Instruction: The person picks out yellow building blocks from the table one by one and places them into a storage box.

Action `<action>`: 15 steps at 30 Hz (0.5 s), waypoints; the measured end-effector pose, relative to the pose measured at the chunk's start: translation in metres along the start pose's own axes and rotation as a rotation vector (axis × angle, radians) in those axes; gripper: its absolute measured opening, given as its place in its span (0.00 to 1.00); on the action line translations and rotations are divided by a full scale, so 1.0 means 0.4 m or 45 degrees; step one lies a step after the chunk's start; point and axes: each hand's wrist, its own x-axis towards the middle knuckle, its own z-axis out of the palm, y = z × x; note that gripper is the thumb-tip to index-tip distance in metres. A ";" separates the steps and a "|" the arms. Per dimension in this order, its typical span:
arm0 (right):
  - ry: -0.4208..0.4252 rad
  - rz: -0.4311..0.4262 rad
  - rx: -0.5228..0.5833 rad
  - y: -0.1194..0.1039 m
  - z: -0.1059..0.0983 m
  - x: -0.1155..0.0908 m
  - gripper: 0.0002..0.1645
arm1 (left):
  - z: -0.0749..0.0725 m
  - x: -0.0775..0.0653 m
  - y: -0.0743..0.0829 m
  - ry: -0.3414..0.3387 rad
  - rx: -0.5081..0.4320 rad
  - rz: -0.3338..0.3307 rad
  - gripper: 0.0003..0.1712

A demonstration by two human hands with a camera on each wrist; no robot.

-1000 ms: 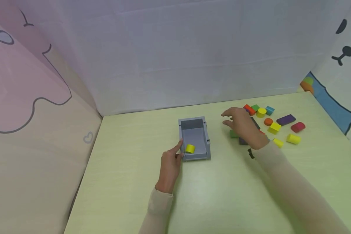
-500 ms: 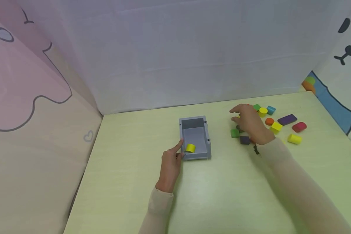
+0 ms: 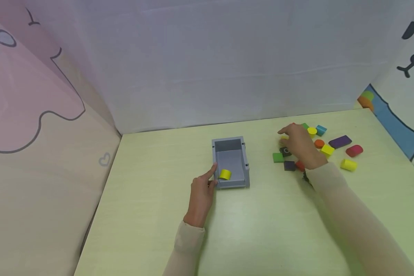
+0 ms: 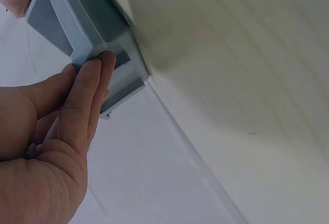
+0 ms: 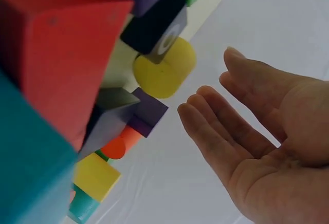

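In the head view a grey open-topped box (image 3: 231, 161) stands mid-table with a yellow cylinder (image 3: 225, 174) lying inside its near end. My left hand (image 3: 201, 195) grips the box's near left corner between thumb and fingers. In the left wrist view the fingertips (image 4: 95, 64) meet its rim. My right hand (image 3: 301, 145) is over the left part of the block group, thumb and fingers apart with nothing between them. Another yellow cylinder (image 5: 164, 70) lies close beyond its fingertips, beside a dark block with a pale ring (image 5: 159, 29).
Around the right hand are a green block (image 3: 278, 157), a dark block (image 3: 289, 165), a purple block (image 3: 340, 142), a yellow cube (image 3: 327, 150), a red rounded block (image 3: 354, 150) and other small blocks. A white cloth (image 3: 193, 76) hangs behind the table.
My right hand has moved to the right over the blocks, uncovering the green and dark blocks to its left. The left hand and the box have stayed in place.
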 end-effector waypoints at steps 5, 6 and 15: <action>-0.053 0.059 0.005 0.005 0.000 0.000 0.19 | 0.000 0.000 0.001 0.001 -0.004 -0.001 0.32; -0.062 0.071 0.006 0.006 0.001 0.000 0.19 | 0.000 0.000 0.001 0.000 -0.006 -0.002 0.32; -0.076 0.049 -0.054 0.013 0.009 0.004 0.18 | 0.003 0.001 0.002 -0.003 0.017 -0.043 0.32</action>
